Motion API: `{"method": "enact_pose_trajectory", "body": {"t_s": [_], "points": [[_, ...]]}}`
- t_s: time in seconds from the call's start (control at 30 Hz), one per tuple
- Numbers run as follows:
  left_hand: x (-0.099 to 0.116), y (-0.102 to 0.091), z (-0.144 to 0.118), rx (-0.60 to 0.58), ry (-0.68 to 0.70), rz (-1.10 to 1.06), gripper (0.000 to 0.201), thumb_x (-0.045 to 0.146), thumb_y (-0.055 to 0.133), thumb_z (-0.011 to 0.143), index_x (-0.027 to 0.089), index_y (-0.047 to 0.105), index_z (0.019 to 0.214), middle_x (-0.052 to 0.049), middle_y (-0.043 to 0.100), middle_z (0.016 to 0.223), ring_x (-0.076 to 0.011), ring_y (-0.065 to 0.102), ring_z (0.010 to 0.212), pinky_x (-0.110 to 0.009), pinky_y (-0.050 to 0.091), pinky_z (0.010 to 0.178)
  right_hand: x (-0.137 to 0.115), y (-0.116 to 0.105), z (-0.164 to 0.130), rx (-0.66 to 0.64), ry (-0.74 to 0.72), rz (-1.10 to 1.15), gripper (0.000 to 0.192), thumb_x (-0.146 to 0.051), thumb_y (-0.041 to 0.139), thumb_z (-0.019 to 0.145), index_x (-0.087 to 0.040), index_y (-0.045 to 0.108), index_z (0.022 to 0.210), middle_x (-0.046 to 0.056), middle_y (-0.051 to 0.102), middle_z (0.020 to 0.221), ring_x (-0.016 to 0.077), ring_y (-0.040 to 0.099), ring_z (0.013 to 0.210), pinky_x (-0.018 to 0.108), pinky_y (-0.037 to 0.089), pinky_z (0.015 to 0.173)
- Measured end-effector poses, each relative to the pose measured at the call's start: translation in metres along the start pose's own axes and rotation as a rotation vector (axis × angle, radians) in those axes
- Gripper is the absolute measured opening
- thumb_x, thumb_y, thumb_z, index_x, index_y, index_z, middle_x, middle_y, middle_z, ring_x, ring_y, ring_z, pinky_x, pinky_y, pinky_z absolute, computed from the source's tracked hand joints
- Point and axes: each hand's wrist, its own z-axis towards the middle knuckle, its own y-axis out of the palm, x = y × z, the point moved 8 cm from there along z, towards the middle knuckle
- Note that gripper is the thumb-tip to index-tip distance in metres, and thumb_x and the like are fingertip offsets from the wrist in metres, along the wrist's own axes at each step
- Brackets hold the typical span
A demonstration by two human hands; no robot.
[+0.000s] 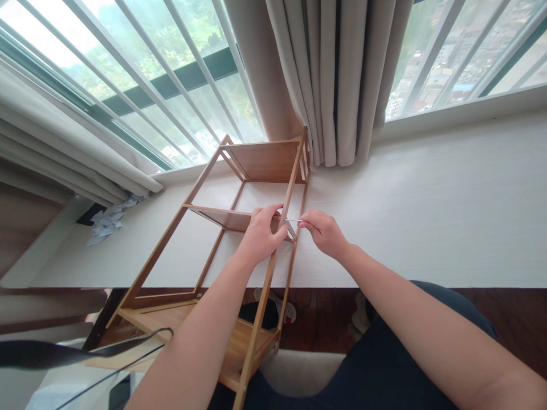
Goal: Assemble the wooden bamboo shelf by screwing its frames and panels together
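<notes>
A bamboo shelf rack (171, 236) lies tilted across the white window ledge (427, 216), its top end near the curtain and its lower end over my lap. My left hand (261, 232) grips the right side rail where the middle shelf board (222, 218) meets it. My right hand (322, 230) pinches a thin metal tool (293, 221), likely a hex key, with its tip at that same joint. The top shelf board (267, 160) faces the window.
Beige curtains (337, 80) hang at the ledge's back, with barred windows on both sides. Crumpled paper scraps (109, 219) lie at the ledge's left end. A black cable (128, 341) runs at lower left. Shoes (277, 304) sit on the dark wooden floor below.
</notes>
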Motion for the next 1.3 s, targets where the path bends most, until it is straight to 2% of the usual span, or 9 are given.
{"method": "enact_pose_trajectory", "body": {"t_s": [0.13, 0.3, 0.5, 0.73, 0.87, 1.0, 1.13, 1.3], "points": [[0.0, 0.0, -0.001, 0.001, -0.015, -0.001, 0.048, 0.021, 0.059, 0.084, 0.018, 0.058, 0.132, -0.006, 0.069, 0.106, -0.0237, 0.056, 0.11, -0.037, 0.05, 0.096, -0.003, -0.002, 0.002, 0.016, -0.113, -0.044, 0.025, -0.023, 0.044, 0.104, -0.021, 0.063, 0.086, 0.006, 0.065, 0.08, 0.0197, 0.055, 0.077, 0.033, 0.046, 0.074], [-0.001, -0.001, -0.001, 0.008, -0.019, -0.015, 0.045, 0.022, 0.06, 0.085, 0.019, 0.059, 0.13, -0.007, 0.068, 0.109, -0.0232, 0.057, 0.11, -0.037, 0.051, 0.094, -0.006, -0.008, 0.005, 0.0, -0.224, -0.217, 0.027, -0.017, 0.046, 0.102, -0.022, 0.07, 0.091, 0.007, 0.072, 0.089, 0.02, 0.054, 0.078, 0.035, 0.046, 0.075], [0.0, -0.001, -0.002, 0.016, -0.008, -0.025, 0.045, 0.022, 0.059, 0.085, 0.02, 0.06, 0.129, -0.006, 0.069, 0.111, -0.0234, 0.057, 0.111, -0.038, 0.051, 0.095, -0.004, -0.017, 0.006, 0.033, -0.153, -0.153, 0.016, -0.03, 0.059, 0.099, -0.023, 0.073, 0.102, 0.008, 0.072, 0.093, 0.0213, 0.06, 0.086, 0.035, 0.049, 0.079], [0.0, -0.001, -0.001, 0.015, -0.006, 0.001, 0.042, 0.023, 0.059, 0.085, 0.019, 0.061, 0.127, -0.007, 0.068, 0.11, -0.0235, 0.058, 0.11, -0.037, 0.051, 0.095, 0.015, -0.008, 0.005, -0.077, 0.048, 0.01, 0.027, -0.043, 0.059, 0.098, -0.02, 0.073, 0.095, 0.007, 0.07, 0.085, 0.0201, 0.062, 0.079, 0.035, 0.05, 0.076], [-0.002, 0.0, -0.001, 0.001, 0.003, -0.005, 0.042, 0.025, 0.059, 0.086, 0.019, 0.06, 0.128, -0.007, 0.068, 0.111, -0.0232, 0.058, 0.11, -0.037, 0.051, 0.096, 0.021, -0.008, 0.003, -0.057, 0.11, 0.074, 0.027, -0.046, 0.061, 0.096, -0.021, 0.071, 0.102, 0.006, 0.072, 0.09, 0.0188, 0.063, 0.078, 0.033, 0.05, 0.074], [-0.001, 0.0, -0.001, -0.004, -0.018, -0.01, 0.046, 0.027, 0.059, 0.087, 0.019, 0.058, 0.132, -0.007, 0.068, 0.111, -0.0234, 0.058, 0.113, -0.038, 0.049, 0.099, 0.017, -0.009, 0.003, -0.053, 0.064, 0.027, 0.026, -0.042, 0.06, 0.098, -0.021, 0.068, 0.11, 0.006, 0.07, 0.092, 0.0187, 0.062, 0.08, 0.033, 0.05, 0.077], [-0.001, -0.002, 0.0, 0.014, -0.074, 0.012, 0.042, 0.031, 0.057, 0.09, 0.019, 0.061, 0.129, -0.007, 0.069, 0.108, -0.024, 0.058, 0.11, -0.04, 0.048, 0.1, 0.008, -0.009, 0.004, -0.057, -0.024, -0.034, 0.025, -0.039, 0.054, 0.101, -0.021, 0.07, 0.1, 0.007, 0.07, 0.091, 0.0202, 0.062, 0.084, 0.033, 0.048, 0.079], [0.002, -0.002, 0.004, 0.017, -0.118, 0.041, 0.036, 0.028, 0.055, 0.089, 0.02, 0.066, 0.123, -0.006, 0.069, 0.107, -0.0241, 0.057, 0.109, -0.04, 0.049, 0.099, 0.006, -0.007, 0.005, -0.013, -0.049, -0.073, 0.032, -0.042, 0.051, 0.102, -0.02, 0.069, 0.089, 0.008, 0.069, 0.087, 0.0206, 0.061, 0.083, 0.033, 0.045, 0.078]]}}
